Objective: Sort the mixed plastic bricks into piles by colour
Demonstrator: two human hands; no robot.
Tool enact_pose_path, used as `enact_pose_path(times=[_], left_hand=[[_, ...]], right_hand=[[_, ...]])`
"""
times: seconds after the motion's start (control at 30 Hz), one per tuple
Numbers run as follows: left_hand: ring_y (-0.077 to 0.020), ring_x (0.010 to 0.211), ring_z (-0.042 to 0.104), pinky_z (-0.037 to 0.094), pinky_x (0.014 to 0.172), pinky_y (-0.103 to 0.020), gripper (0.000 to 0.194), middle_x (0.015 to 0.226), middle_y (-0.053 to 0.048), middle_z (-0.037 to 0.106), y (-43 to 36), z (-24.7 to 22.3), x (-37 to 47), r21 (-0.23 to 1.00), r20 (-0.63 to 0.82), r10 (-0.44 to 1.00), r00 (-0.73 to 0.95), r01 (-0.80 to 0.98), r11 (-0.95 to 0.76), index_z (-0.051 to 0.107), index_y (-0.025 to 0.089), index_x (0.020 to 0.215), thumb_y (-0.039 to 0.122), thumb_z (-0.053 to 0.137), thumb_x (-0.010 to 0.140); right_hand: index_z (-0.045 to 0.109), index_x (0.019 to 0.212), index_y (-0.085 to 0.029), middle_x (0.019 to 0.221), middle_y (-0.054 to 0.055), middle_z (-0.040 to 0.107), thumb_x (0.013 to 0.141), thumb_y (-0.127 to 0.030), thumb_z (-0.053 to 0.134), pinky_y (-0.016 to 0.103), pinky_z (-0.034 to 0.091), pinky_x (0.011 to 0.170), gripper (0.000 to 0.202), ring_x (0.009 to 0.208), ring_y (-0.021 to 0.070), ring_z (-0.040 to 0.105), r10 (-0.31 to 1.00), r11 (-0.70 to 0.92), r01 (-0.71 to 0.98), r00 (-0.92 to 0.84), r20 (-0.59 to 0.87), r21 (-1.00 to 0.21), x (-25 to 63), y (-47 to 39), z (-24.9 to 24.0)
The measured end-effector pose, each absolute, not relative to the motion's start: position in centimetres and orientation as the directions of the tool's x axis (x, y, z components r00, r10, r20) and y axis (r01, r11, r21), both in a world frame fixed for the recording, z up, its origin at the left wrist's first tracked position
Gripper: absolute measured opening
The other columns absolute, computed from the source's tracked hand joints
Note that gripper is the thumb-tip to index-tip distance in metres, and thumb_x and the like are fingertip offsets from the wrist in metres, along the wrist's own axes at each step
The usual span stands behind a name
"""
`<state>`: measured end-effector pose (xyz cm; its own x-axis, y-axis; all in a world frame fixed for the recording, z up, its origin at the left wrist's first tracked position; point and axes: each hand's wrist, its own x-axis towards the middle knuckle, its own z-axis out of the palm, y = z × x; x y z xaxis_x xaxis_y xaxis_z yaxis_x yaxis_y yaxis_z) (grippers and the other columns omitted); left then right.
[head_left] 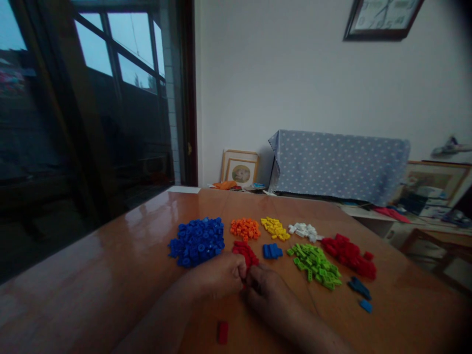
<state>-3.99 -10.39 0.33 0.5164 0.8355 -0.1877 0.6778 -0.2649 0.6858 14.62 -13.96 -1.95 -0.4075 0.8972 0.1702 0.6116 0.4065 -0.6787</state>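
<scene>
My left hand (223,273) and my right hand (269,292) meet at the near side of a small pile of red building bricks (246,252). Both are closed, with the fingertips pinched together around a bit of red, apparently a red brick mostly hidden by the fingers. One loose red brick (222,333) lies on the wooden table (92,290) closer to me, below the hands. Just beyond my right hand is a small group of blue bricks (272,251).
Around the hands lie piles of blue round pieces (199,241), orange (245,229), yellow (275,228), white (304,231), lime green (315,264) and larger red pieces (348,255). Dark blue pieces (359,287) sit at the right. A cloth-covered object (339,164) stands behind the table.
</scene>
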Motion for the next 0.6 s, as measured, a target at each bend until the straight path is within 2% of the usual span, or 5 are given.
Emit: enact_pose_path(times=[0.2, 0.37, 0.47, 0.6], left_hand=[[-0.013, 0.071, 0.056, 0.034, 0.053, -0.02, 0.025, 0.082, 0.001, 0.065, -10.6, 0.3, -3.9, 0.625, -0.194, 0.807, 0.558, 0.704, -0.337, 0.061, 0.021, 0.09, 0.014, 0.052, 0.068], [-0.0127, 0.071, 0.056, 0.036, 0.055, -0.02, 0.029, 0.083, 0.002, 0.065, -10.8, 1.0, -4.2, 0.624, -0.213, 0.807, 0.551, 0.712, -0.321, 0.061, 0.022, 0.094, 0.013, 0.05, 0.069], [-0.0125, 0.071, 0.057, 0.039, 0.059, -0.02, 0.027, 0.081, 0.002, 0.064, -10.4, 1.5, -4.8, 0.671, -0.137, 0.838, 0.529, 0.671, -0.314, 0.061, 0.02, 0.093, 0.013, 0.049, 0.07], [-0.0135, 0.075, 0.057, 0.042, 0.064, -0.021, 0.025, 0.084, -0.001, 0.064, -9.1, 1.9, -5.2, 0.738, 0.032, 0.926, 0.376, 0.616, -0.275, 0.061, 0.017, 0.095, 0.015, 0.047, 0.075]], right_hand=[[0.06, 0.083, -0.02, 0.084, 0.003, 0.064, 0.088, -0.016, 0.043, 0.022, 0.04, 0.068, 0.019, 0.077, 0.0144, 0.057, 0.875, 0.423, 0.611, -0.467, 0.127, -0.669, 15.8, -13.5, -1.0], [0.058, 0.077, -0.02, 0.074, 0.001, 0.062, 0.092, -0.024, 0.04, 0.022, 0.037, 0.059, 0.024, 0.067, 0.014, 0.055, 0.909, 0.336, 0.628, -0.411, 0.067, -0.702, 16.8, -12.9, -1.2], [0.059, 0.079, -0.02, 0.073, 0.0, 0.064, 0.089, -0.023, 0.043, 0.022, 0.035, 0.057, 0.019, 0.067, 0.0136, 0.056, 0.927, 0.285, 0.624, -0.373, 0.043, -0.727, 17.1, -12.6, -1.0], [0.061, 0.078, -0.019, 0.072, 0.0, 0.063, 0.089, -0.025, 0.044, 0.023, 0.033, 0.057, 0.021, 0.068, 0.0143, 0.056, 0.94, 0.298, 0.665, -0.329, 0.089, -0.685, 17.3, -12.4, -0.3]])
